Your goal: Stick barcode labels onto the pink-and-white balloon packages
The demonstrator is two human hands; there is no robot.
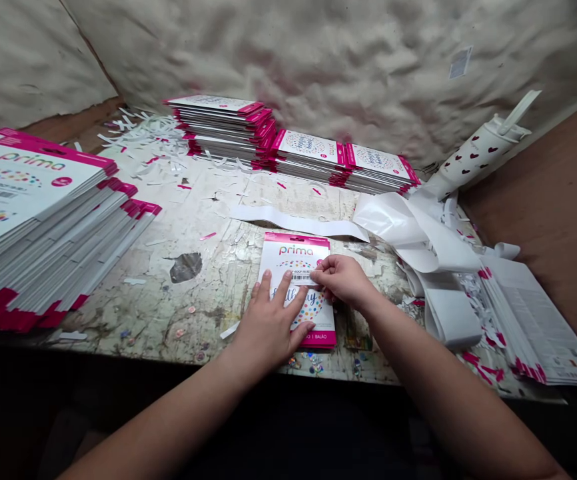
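Observation:
A white and pink "prima" balloon packet lies near the table's front edge, on top of at least one more packet whose pink edge shows. My left hand rests flat on its lower half with the fingers spread, covering part of the colourful lettering. Across the packet's middle runs a white barcode label. At that label's right end, the thumb and forefinger of my right hand are pinched together. My other right fingers curl beside the packet's right edge.
Packet stacks stand at left and along the back. A white label strip lies behind the packet. Loose backing ribbon, a tilted heart-patterned tumbler and more packets occupy the right. Paper scraps litter the worn tabletop.

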